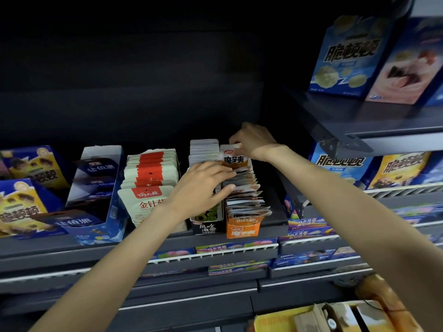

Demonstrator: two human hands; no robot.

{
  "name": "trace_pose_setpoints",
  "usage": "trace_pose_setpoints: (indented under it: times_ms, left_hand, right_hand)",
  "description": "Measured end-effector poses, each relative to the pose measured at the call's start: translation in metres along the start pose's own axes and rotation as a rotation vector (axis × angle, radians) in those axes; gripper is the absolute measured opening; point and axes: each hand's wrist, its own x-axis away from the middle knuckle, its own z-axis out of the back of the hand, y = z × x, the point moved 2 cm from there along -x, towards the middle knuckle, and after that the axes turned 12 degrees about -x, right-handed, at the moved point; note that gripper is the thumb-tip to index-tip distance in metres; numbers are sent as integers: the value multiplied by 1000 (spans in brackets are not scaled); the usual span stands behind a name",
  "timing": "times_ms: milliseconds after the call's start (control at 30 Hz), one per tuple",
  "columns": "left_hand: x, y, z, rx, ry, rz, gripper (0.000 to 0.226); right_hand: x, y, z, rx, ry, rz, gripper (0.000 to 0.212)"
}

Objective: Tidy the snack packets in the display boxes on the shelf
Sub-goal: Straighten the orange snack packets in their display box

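Reaching into a dim shop shelf [167, 240], a person works both bare hands over an orange display box [242, 230] that stands at the shelf's front edge near its right end, just beside a black display box [207, 226]. The right hand [254, 141] pinches the top corner of an upright orange-and-white packet [236, 157] at the back of the row, while the left hand [203, 188], fingers loosely spread, rests across the packet tops [247, 195], its thumb against the row's side. The step looks like squaring the row: it would go best with the left hand holding the leaning packets steady as the right sets the raised one down flush, so none fan out over the box walls. The packets appear thin, flat and glossy, with crimped edges that splay unevenly toward the front; the boxes are printed card, open-topped with low front lips. To the left, cream-and-red pouches [149, 176] stand in a neater stack, and blue cartons [93, 188] fill the shelf's left end
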Motion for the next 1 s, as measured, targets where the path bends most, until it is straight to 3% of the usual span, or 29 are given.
trace_pose_setpoints:
  times_ms: [100,167,267,333,500,633,733,867,1000]
  left_hand:
    - [1,-1,-2,-8,-14,-3,63]
    - [0,-1,-2,-16,-23,1,65]
    - [0,-1,-2,-25,-34,9,66]
    - [0,0,-2,-22,-33,9,67]
    - [-2,-1,-3,-26,-38,15,67]
    - [-4,0,-4,-27,-32,19,67]
    - [-3,0,-5,-25,-11,27,66]
    - [-1,1,-5,-50,30,35,62]
    - [1,2,-3,-62,68,52,57]
  right_hand:
    - [2,6,-4,8,64,-15,37]
    - [9,11,2,-173,145,-57,44]
    - [31,14,13,-579,285,-9,23]
    - [51,12,15,-726,256,39,9]
    - [58,12,1,-442,-17,105,25]
    - [44,16,-2,-295,-103,45,40]
    - [38,12,2,-191,-145,52,39]
    - [31,3,-5,-68,-97,62,27]
    - [36,2,3,-208,141,-21,13]
